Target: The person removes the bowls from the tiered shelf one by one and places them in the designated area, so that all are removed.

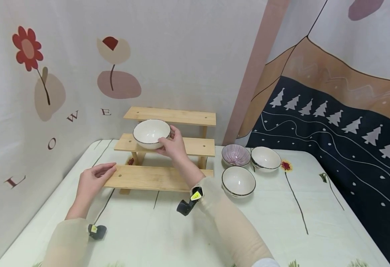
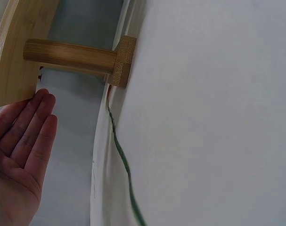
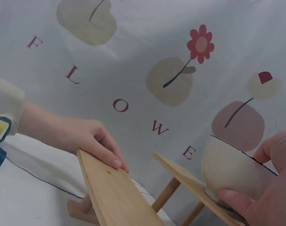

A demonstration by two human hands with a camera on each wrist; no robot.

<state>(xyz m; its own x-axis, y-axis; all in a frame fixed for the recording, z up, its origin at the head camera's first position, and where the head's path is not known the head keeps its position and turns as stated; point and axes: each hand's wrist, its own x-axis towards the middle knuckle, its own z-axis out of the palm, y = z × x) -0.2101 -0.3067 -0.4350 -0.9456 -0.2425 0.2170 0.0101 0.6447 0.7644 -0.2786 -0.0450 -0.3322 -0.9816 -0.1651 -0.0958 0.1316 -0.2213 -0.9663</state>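
My right hand [image 1: 175,144] grips the right side of a white bowl [image 1: 151,131] with a dark rim, thumb at the wall and fingers near the rim. The bowl is upright at the left part of the middle shelf of a three-step wooden rack [image 1: 145,178]; in the right wrist view its foot [image 3: 218,201] is right at the board. At the left end of the lowest board, my left hand [image 1: 93,181] touches the wood. In the left wrist view its fingers [image 2: 36,136] reach fairly straight up to the board's end.
Right of the rack, three bowls sit on the pale floral cloth [image 1: 281,230]: a purple-striped bowl [image 1: 236,155], a white bowl [image 1: 266,158] beside it, and another white bowl [image 1: 238,181] in front. A printed fabric wall [image 1: 181,55] rises close behind the rack.
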